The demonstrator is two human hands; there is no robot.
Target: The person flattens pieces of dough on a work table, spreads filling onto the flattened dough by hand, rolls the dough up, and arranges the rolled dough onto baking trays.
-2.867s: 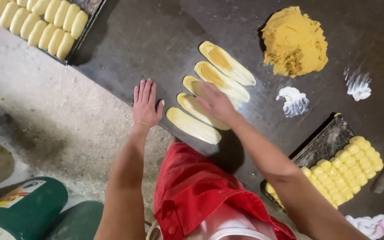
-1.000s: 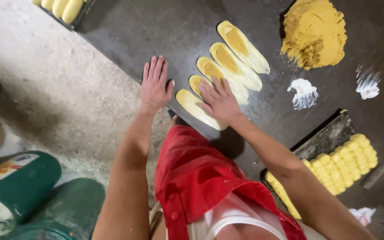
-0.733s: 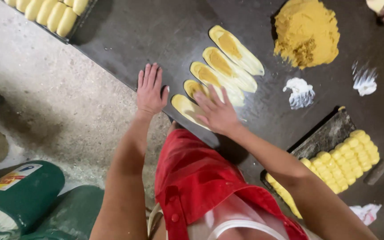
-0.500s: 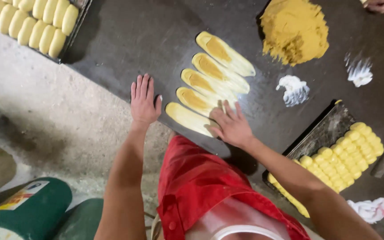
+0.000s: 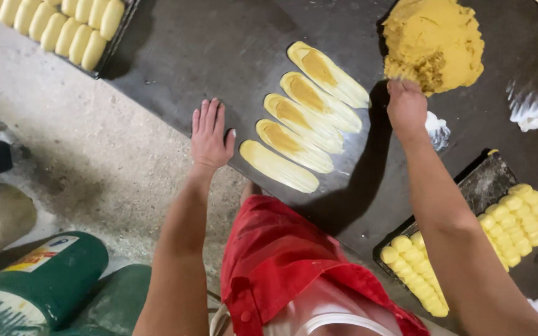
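On the worktop (image 5: 219, 43) we see 5 dough strips (image 5: 303, 115) lying side by side in a slanted row. The left hand (image 5: 210, 134) rests flat just left of them; the right hand (image 5: 406, 106) reaches the filling mound (image 5: 434, 40) beyond them. 2 trays of rolls flank the row — one (image 5: 63, 28) far left, one (image 5: 468, 249) near right.

Light is moderate and even, seemingly from above. The dark tabletop (image 5: 219, 50) shows a soft sheen between the hands, and a broad shadow lies beneath the right hand (image 5: 406, 106) and its forearm. Focus is fairly sharp; the nearest forearms may be slightly soft.
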